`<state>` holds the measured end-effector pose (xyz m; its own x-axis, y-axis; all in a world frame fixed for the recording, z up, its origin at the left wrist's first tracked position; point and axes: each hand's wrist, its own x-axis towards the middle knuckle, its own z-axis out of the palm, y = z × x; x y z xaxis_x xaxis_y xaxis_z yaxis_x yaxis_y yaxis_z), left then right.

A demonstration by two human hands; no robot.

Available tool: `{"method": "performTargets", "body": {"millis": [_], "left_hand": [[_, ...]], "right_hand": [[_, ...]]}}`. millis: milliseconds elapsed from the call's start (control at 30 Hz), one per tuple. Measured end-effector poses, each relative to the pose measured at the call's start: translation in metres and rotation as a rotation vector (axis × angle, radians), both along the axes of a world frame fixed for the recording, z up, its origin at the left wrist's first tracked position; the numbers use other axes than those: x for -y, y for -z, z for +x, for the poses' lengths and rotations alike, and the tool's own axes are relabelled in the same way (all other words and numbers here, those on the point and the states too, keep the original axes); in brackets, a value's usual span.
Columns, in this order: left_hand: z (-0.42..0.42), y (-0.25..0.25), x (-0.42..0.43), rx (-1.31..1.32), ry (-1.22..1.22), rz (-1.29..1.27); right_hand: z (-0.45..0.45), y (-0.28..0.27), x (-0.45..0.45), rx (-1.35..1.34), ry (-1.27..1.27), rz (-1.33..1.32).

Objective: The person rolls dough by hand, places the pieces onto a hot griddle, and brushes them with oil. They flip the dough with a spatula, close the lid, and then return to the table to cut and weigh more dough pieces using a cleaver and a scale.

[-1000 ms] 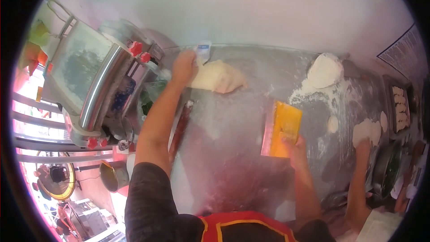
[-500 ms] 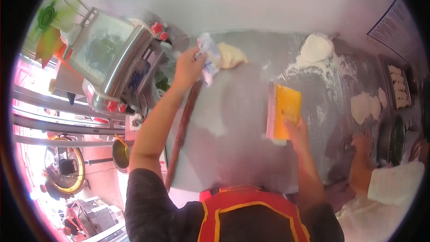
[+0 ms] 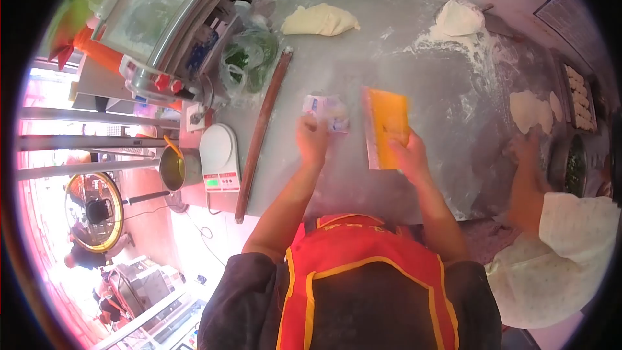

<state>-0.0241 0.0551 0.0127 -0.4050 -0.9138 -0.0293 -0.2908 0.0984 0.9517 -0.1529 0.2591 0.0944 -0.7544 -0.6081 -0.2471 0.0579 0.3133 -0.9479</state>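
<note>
I saw the left hand (image 3: 312,137) pinching a crumpled packet (image 3: 333,114) and the right hand (image 3: 412,155) gripping a yellow scraper (image 3: 390,123) (upright, near the packet), both above the grey surface (image 3: 324,68); pale dough (image 3: 319,20) lay beyond, near the far edge.

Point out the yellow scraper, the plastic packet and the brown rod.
Yellow scraper (image 3: 389,118): head view, on its flat yellow face.
Plastic packet (image 3: 335,113): head view, on its crumpled middle.
Brown rod (image 3: 264,136): head view, about midway along its length.
</note>
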Motion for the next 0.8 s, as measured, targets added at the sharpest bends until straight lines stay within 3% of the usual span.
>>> {"method": "performTargets", "body": {"millis": [167, 300, 400, 633, 700, 800], "left_hand": [[0.006, -0.004, 0.015, 0.086, 0.000, 0.065], [0.005, -0.039, 0.028, 0.302, 0.194, 0.156], [0.007, -0.041, 0.030, 0.357, 0.260, -0.015], [0.008, -0.060, -0.001, -0.031, 0.222, 0.515], [0.013, -0.064, -0.008, 0.006, 0.264, 0.518], [0.024, -0.057, -0.018, -0.181, 0.253, 0.674]], "right_hand": [[0.024, -0.006, 0.011, -0.336, -0.082, 0.206], [0.040, -0.014, 0.014, -0.474, -0.126, 0.284], [0.051, -0.022, 0.016, -0.512, -0.159, 0.339], [0.076, -0.045, 0.012, -0.727, -0.210, 0.025], [0.080, -0.048, 0.008, -0.776, -0.283, 0.082], [0.085, -0.051, 0.001, -0.814, -0.403, 0.151]]}}
